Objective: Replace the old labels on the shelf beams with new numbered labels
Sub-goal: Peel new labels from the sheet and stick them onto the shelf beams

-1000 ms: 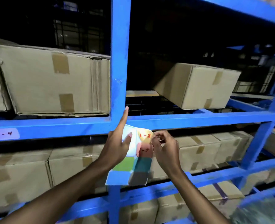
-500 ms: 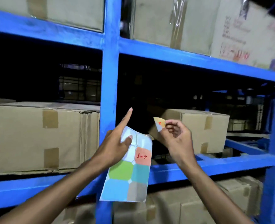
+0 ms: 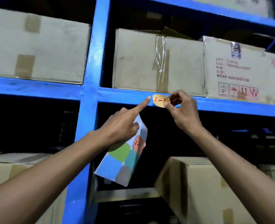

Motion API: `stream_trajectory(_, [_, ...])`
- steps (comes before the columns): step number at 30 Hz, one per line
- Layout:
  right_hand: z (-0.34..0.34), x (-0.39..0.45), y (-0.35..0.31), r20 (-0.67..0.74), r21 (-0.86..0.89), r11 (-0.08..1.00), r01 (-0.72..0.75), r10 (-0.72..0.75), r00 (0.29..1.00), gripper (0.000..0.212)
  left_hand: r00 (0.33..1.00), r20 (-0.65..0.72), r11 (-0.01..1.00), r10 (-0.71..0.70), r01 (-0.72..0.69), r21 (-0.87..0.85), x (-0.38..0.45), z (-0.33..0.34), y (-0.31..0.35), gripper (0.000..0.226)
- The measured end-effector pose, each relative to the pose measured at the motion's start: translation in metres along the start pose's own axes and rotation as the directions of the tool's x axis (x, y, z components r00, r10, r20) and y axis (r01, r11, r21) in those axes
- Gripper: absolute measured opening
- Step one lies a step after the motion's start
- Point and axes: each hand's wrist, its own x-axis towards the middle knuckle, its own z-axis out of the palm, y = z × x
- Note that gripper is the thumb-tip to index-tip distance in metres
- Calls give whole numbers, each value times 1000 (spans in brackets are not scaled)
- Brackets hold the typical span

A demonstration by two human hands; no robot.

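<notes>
The right hand (image 3: 183,110) pinches the 1-3 label (image 3: 160,101) against the beam (image 3: 127,96); the left hand (image 3: 122,126) clamps the sheet (image 3: 122,159), forefinger extended beside the label. Sticking is underway; next, I judge, press it flat.

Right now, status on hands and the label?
Right hand pinching yellow label at the beam. Left hand holds sticker sheet, forefinger pointing. Nothing blocking.
</notes>
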Motion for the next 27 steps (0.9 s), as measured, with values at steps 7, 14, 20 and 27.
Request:
stream_trajectory(7, [-7, 21, 30, 35, -17, 999, 30, -30, 999, 13, 995, 87, 967, 39, -60, 248, 43, 13, 14, 87])
stream_trajectory(14, [-6, 32, 44, 142, 0, 999, 54, -54, 988, 14, 995, 103, 912, 11, -53, 406, 68, 27, 19, 79])
stream_trajectory(20, [-6, 33, 49, 148, 21, 998, 52, -54, 987, 15, 990, 138, 870, -31, -41, 491, 70, 31, 12, 75])
stream_trajectory(27, [-6, 32, 50, 122, 66, 998, 11, -19, 992, 15, 991, 129, 837, -21, -53, 545, 70, 32, 8, 80])
